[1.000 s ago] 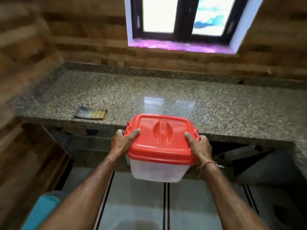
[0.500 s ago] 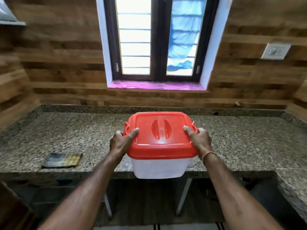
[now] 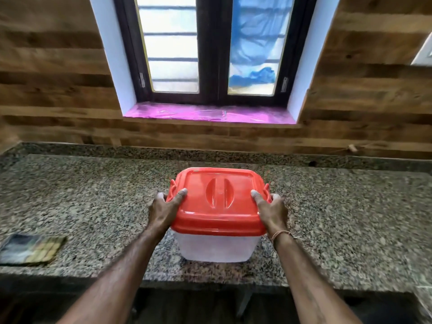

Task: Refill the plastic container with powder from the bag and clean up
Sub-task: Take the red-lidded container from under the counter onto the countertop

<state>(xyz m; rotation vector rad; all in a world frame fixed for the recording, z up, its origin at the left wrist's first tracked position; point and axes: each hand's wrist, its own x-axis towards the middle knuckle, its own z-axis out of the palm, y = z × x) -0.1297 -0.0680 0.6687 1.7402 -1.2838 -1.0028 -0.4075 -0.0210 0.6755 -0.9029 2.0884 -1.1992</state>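
A clear plastic container (image 3: 218, 249) with a red lid (image 3: 218, 202) is over the granite counter (image 3: 93, 202), near its front edge. Whether its base touches the stone I cannot tell. My left hand (image 3: 163, 211) grips the container's left side, thumb on the lid. On the right side my right hand (image 3: 272, 211) holds it the same way. The lid is closed, with latches at both sides. No bag of powder is in view.
A folded dark and yellow cloth (image 3: 30, 249) lies at the counter's left front. Behind the counter is a wood-panelled wall with a window (image 3: 210, 50) above a pink sill (image 3: 210, 113). A wall socket (image 3: 424, 52) sits at the far right.
I have carried the container up from below counter height and forward over the granite counter. The view has risen from the floor to the window.
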